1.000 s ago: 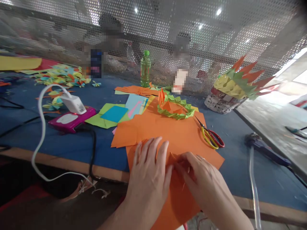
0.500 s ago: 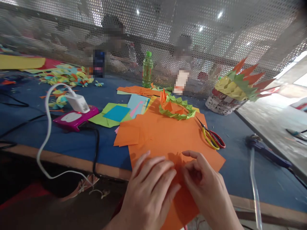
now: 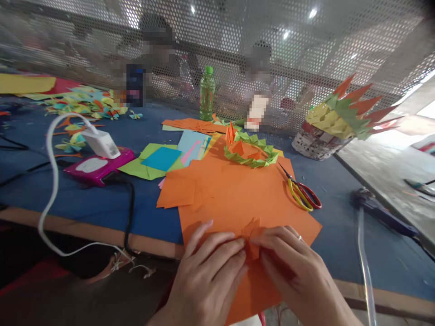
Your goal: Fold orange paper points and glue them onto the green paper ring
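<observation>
A small folded piece of orange paper (image 3: 252,235) sits between my two hands, its pointed end facing away from me. My left hand (image 3: 212,267) holds its left side with the fingertips, the little finger side lying low and the fingers bent. On its right side, my right hand (image 3: 295,267), with a ring on one finger, pinches the paper. Beneath both hands lie large orange paper sheets (image 3: 234,190). A ring of folded green paper (image 3: 253,158) with orange folded pieces inside rests on their far part. Scissors (image 3: 299,192) with yellow and red handles lie at the right edge of the sheets.
Left are a magenta power strip (image 3: 91,167) with a white charger (image 3: 102,142), and green and blue paper squares (image 3: 161,158). A green bottle (image 3: 207,95) stands behind. A folded-paper basket (image 3: 322,131) and a glue gun (image 3: 380,213) with a clear stick are right. People sit beyond the mesh.
My right hand has closed in on the orange paper, its index finger coming down against it. The folded piece now shows more plainly between the hands. The view has shifted slightly.
</observation>
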`<state>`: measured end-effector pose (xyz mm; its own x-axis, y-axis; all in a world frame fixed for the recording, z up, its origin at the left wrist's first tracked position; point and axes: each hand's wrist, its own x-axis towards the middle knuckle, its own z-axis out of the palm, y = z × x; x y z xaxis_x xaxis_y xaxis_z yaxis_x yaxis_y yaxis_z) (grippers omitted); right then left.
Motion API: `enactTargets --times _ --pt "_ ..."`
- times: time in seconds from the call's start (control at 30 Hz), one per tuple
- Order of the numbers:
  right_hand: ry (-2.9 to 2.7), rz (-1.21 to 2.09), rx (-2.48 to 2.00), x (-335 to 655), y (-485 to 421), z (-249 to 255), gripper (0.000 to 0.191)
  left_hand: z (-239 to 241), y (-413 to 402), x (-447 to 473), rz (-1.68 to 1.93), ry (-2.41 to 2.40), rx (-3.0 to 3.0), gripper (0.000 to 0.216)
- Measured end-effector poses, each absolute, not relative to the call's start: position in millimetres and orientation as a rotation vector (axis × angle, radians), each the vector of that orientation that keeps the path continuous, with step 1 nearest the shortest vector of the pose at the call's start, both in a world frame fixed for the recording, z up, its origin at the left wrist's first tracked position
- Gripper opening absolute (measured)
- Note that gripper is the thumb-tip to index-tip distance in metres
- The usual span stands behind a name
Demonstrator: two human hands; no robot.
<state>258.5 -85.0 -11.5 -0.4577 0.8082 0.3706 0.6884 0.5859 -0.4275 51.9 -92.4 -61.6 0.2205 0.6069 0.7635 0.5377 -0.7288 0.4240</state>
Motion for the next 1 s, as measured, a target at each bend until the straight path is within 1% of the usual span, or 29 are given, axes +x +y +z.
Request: enactTargets --times 0.17,0.37,0.53,0.73,0.87,1.0 --pt "-2.355 0.244 -1.138 264.1 -79.7 -9.4 0.021 -58.7 -92.8 49.7 1.480 1.123 2.442 0.023" --pt "-2.360 0.419 -1.022 265.2 -71.5 -5.5 0.013 -46.7 -90.4 43.7 1.319 1.113 2.521 0.016" --pt "-2.344 0.523 -1.017 265.6 -65.8 -7.1 0.010 -43.7 -78.4 30.7 1.240 0.928 2.733 0.009" --pt "-2.330 0.665 -1.123 267.5 -64.5 -10.0 0.011 -43.8 -74.7 28.4 1.301 0.916 2.712 0.015" --pt "-2.362 0.569 -1.185 262.6 -64.2 -9.4 0.009 -45.2 -75.6 34.2 1.308 0.995 2.595 0.018" --pt "-2.381 0.444 -1.225 256.8 -64.5 -7.4 0.008 -49.0 -72.4 38.3 1.487 0.935 2.586 0.026"
